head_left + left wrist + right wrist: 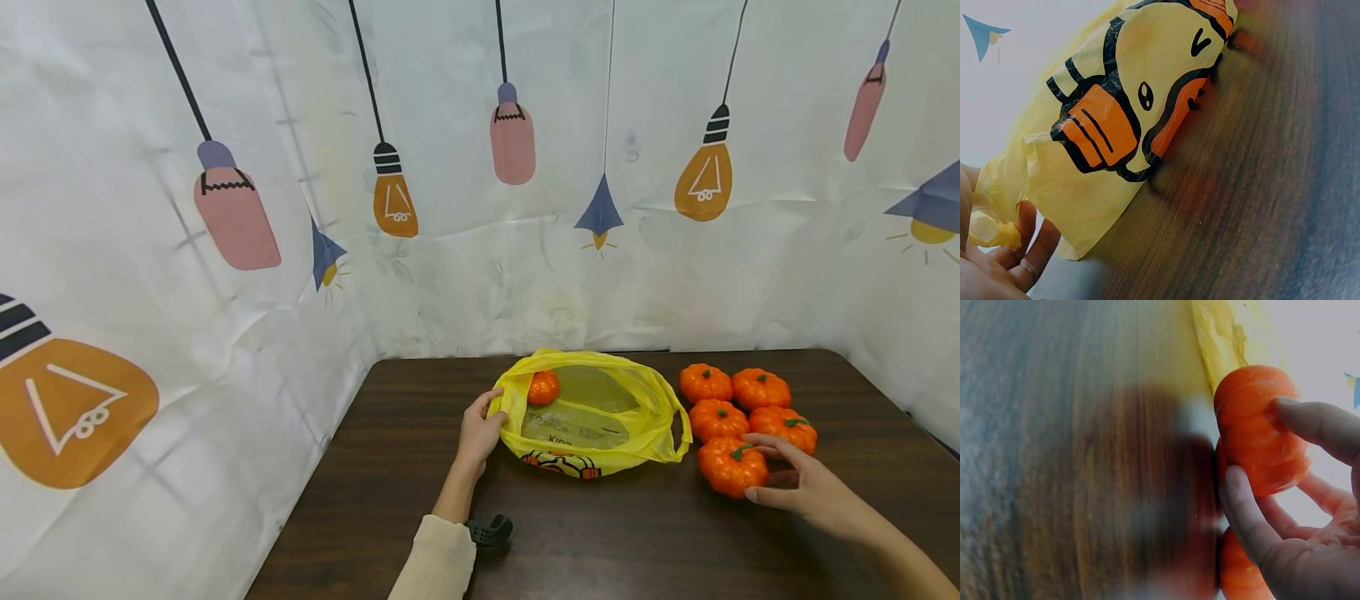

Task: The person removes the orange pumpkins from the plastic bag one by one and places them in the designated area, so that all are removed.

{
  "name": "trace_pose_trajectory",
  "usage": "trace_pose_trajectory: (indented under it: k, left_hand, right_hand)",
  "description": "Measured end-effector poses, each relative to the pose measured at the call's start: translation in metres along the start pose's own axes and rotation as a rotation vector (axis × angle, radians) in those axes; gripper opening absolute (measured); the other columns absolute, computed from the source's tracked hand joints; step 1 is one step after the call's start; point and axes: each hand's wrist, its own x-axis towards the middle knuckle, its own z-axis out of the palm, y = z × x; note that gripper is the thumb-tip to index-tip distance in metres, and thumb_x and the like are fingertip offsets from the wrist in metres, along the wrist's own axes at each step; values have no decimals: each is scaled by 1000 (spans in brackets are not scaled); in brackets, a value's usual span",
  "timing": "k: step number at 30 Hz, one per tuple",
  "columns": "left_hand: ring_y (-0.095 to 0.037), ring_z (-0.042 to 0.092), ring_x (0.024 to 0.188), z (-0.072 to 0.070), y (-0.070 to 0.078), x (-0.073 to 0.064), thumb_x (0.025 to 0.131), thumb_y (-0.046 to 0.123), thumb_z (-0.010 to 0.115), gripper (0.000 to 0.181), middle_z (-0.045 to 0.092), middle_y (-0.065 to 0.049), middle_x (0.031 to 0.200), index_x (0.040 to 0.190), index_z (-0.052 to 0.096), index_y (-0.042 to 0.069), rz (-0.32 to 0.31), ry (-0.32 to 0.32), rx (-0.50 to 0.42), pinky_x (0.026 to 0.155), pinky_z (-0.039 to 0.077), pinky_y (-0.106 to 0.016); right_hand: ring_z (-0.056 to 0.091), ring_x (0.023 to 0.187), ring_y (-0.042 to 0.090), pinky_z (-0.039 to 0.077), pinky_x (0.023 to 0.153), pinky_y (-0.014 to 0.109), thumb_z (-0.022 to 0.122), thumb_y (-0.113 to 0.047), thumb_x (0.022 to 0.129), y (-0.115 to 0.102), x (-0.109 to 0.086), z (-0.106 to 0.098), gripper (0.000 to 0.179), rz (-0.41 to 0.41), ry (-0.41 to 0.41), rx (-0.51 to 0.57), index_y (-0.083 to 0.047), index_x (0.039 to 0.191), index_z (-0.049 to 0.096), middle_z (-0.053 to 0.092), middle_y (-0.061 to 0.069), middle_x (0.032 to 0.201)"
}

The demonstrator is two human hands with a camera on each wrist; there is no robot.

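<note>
A yellow plastic bag (pixel 633 457) lies on its side with its mouth spread wide, one small orange pumpkin (pixel 543 388) inside at the left. My left hand (pixel 478 432) grips the left edge of the bag's mouth; in the left wrist view, bunched plastic (pixel 997 231) sits in the fingers beside a printed cartoon duck. At the right, my right hand (pixel 810 487) holds the nearest orange pumpkin (pixel 726 468), thumb on one side and fingers on the other. In the right wrist view this pumpkin (pixel 1254 431) is above the tabletop, overlapping another behind it.
Several more orange pumpkins (pixel 717 420) with green stems stand grouped behind the held one, to the right of the bag. Everything rests on a dark wooden table (pixel 600 533). A white curtain (pixel 465 283) printed with lamps hangs behind and at the sides.
</note>
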Motion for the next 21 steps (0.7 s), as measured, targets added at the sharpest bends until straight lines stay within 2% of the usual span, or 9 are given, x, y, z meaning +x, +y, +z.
trace_pose_trajectory:
  k: [9,16,21]
  left_hand:
    - [-28,62,119,0,-1,0,96,6,56,49,56,-19,146,144,59,15,6,-5,-5,93,55,-39]
    - [-28,62,119,0,0,-1,96,8,56,48,56,-18,147,144,59,17,1,-2,-9,93,55,-39]
    - [-28,62,119,0,1,-2,96,8,57,48,55,-18,149,144,59,17,7,-2,-10,92,55,-39]
  right_hand:
    - [62,108,37,52,74,31,71,-20,96,4,3,-3,74,35,-14,1,5,152,30,37,42,144]
    - [60,111,38,51,78,38,69,-26,97,5,8,-7,75,89,-34,-4,4,153,28,36,43,145]
    - [59,112,38,51,78,36,69,-26,98,3,10,-6,75,101,-41,-1,5,152,28,36,43,144]
